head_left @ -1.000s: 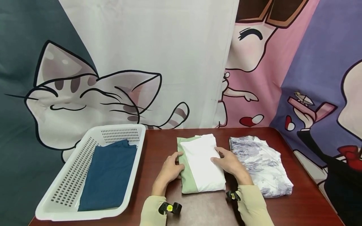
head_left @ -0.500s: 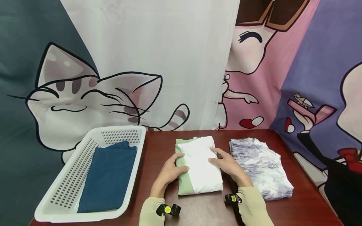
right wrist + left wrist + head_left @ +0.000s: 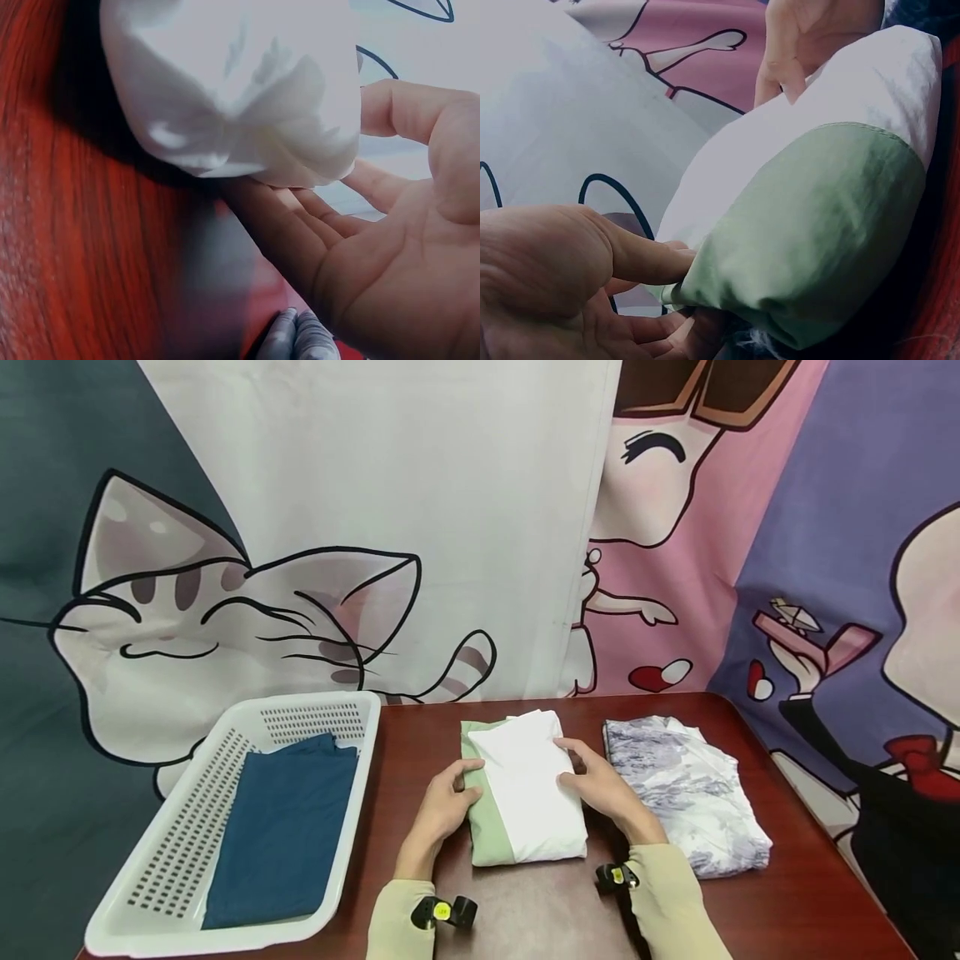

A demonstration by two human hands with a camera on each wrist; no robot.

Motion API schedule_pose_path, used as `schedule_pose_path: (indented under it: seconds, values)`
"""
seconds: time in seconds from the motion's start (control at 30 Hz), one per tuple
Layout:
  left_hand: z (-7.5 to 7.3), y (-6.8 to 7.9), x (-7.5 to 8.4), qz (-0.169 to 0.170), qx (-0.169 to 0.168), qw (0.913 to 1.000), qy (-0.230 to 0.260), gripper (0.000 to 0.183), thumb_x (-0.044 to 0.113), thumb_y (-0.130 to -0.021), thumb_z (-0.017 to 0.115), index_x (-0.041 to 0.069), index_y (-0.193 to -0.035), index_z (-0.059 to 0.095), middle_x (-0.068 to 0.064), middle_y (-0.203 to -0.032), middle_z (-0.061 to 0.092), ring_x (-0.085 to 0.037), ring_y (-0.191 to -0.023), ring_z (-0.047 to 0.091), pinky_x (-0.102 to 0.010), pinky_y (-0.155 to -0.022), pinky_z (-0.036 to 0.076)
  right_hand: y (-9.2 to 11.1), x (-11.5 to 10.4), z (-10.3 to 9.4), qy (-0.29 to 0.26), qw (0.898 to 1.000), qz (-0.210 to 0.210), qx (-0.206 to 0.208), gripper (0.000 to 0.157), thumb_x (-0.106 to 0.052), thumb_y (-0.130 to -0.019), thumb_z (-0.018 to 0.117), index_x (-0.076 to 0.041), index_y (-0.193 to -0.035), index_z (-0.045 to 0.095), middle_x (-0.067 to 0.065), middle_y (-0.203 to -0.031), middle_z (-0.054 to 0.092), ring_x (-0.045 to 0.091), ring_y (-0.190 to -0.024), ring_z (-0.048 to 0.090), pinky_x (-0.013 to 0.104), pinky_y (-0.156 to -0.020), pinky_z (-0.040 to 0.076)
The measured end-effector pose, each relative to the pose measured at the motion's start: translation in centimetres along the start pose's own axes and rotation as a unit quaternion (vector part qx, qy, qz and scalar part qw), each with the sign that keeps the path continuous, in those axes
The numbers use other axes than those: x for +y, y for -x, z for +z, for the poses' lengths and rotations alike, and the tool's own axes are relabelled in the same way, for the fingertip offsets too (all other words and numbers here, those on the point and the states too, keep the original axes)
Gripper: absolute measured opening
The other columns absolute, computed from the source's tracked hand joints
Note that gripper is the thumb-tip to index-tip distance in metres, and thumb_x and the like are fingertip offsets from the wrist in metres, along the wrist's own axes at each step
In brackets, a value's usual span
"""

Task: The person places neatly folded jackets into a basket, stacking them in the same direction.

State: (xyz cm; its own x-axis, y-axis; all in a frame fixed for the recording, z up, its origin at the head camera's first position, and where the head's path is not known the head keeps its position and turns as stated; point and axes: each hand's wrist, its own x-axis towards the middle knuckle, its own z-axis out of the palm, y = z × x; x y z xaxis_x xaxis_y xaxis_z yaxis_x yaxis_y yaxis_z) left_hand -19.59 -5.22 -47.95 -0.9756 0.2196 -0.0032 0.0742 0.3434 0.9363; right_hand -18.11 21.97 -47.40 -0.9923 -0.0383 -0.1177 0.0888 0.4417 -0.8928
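Note:
A folded white and green garment (image 3: 528, 793) lies on the table in front of me, its green part (image 3: 817, 232) along the left side. My left hand (image 3: 446, 802) pinches that green edge, with the thumb above and fingers tucked beneath in the left wrist view. On the opposite side my right hand (image 3: 603, 781) holds the white edge. The right wrist view shows its fingers (image 3: 277, 225) under the bunched white cloth (image 3: 232, 90) and the thumb at the top. Parts of both hands' fingers are hidden by the fabric.
A white perforated basket (image 3: 161, 835) at the left holds a folded dark blue garment (image 3: 281, 835). To the right lies another folded garment (image 3: 690, 802), white with grey-purple patterning. A printed cartoon curtain (image 3: 450, 510) hangs behind the brown-red table (image 3: 795, 893).
The white and green garment has shifted slightly left between both hands. My left thumb reached farther over it half a second ago and is now back near the edge.

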Motion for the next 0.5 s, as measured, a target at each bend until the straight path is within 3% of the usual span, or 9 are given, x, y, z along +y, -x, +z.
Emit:
schedule_pose_path:
  seconds: [0.23, 0.37, 0.5]
  values:
    - [0.18, -0.05, -0.68, -0.013, 0.014, 0.9993, 0.032, 0.054, -0.003, -0.097, 0.069, 0.003, -0.149, 0.058, -0.018, -0.115, 0.070, -0.028, -0.104, 0.066, -0.041, -0.084, 0.054, 0.25, 0.10, 0.05, -0.040, 0.999, -0.004, -0.022, 0.073, 0.001, -0.097, 0.058, -0.014, -0.166, 0.038, 0.026, -0.145, 0.056, 0.030, -0.109, 0.061, 0.039, -0.079, 0.052]
    - [0.16, -0.09, -0.80, -0.018, 0.016, 0.9992, 0.031, 0.052, -0.002, -0.097, 0.069, 0.006, -0.147, 0.061, -0.017, -0.117, 0.072, -0.029, -0.108, 0.066, -0.041, -0.088, 0.054, 0.23, 0.17, -0.02, -0.041, 0.999, -0.021, -0.025, 0.075, 0.003, -0.096, 0.058, -0.016, -0.166, 0.040, 0.027, -0.149, 0.054, 0.027, -0.107, 0.061, 0.037, -0.078, 0.052]
    - [-0.07, -0.11, -0.78, -0.021, 0.009, 0.9996, 0.014, 0.048, 0.003, -0.097, 0.070, 0.010, -0.145, 0.064, -0.014, -0.120, 0.068, -0.028, -0.111, 0.063, -0.041, -0.090, 0.050, 0.06, 0.25, -0.18, -0.032, 0.998, -0.048, -0.018, 0.067, 0.004, -0.095, 0.061, -0.014, -0.159, 0.052, 0.020, -0.147, 0.058, 0.020, -0.086, 0.060, 0.031, -0.067, 0.051]
